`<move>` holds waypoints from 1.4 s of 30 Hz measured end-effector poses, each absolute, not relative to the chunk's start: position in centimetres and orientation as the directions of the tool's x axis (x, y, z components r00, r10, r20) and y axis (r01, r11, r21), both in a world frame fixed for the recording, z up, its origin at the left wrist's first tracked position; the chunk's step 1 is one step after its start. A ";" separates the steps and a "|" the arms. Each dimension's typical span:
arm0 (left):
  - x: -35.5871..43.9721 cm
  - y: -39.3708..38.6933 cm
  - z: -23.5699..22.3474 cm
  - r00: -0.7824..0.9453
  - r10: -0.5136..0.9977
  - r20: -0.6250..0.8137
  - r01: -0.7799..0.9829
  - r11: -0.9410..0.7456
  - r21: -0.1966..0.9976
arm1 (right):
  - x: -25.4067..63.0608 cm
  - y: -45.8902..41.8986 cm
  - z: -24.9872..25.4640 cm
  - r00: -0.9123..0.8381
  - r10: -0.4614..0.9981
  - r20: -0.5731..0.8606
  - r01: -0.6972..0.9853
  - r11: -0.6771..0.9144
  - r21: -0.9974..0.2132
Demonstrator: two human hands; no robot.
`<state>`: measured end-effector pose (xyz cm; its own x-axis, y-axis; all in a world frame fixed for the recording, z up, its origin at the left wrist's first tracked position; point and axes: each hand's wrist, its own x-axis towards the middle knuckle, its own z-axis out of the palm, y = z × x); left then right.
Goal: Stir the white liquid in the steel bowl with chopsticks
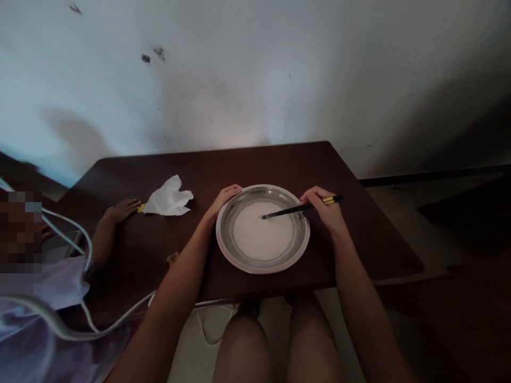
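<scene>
Pale liquid (261, 239) in the metal basin (263, 271) is best stirred gently, chopsticks (285, 211) clasped by the right hand (324, 206), rim steadied by the left hand (227, 197), whose grip cannot be told.

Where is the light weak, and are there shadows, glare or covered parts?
Head view: dim overall, darkest toward the right; head view: soft shadows on the wall; head view: mild highlights on the metal basin, no strong glare; head view: a pixelated block hides part of the left edge.
</scene>
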<state>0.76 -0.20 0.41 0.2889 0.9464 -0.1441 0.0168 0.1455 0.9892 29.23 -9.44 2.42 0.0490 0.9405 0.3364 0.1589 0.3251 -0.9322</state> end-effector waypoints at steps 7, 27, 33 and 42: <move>0.7 -0.1 0.2 0.288 0.948 -0.136 0.025 0.135 0.991 | 29.2 -9.4 2.5 -0.013 0.955 0.297 0.154 0.295 -0.943; 0.7 -0.2 0.5 0.298 0.948 -0.116 0.068 0.100 0.993 | 29.2 -9.5 2.7 0.051 0.951 0.304 0.144 0.294 -0.945; 0.8 -0.3 0.5 0.296 0.947 -0.127 0.036 0.122 0.992 | 29.2 -9.5 2.6 0.026 0.949 0.315 0.162 0.307 -0.938; 0.8 0.0 0.2 0.289 0.948 -0.131 0.044 0.124 0.991 | 29.2 -9.5 2.8 0.049 0.944 0.327 0.175 0.314 -0.933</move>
<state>0.77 -0.05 0.23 0.2890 0.9482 -0.1315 0.0441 0.1240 0.9913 29.19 -9.51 2.77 0.0488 0.9439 0.3266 0.1752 0.3138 -0.9332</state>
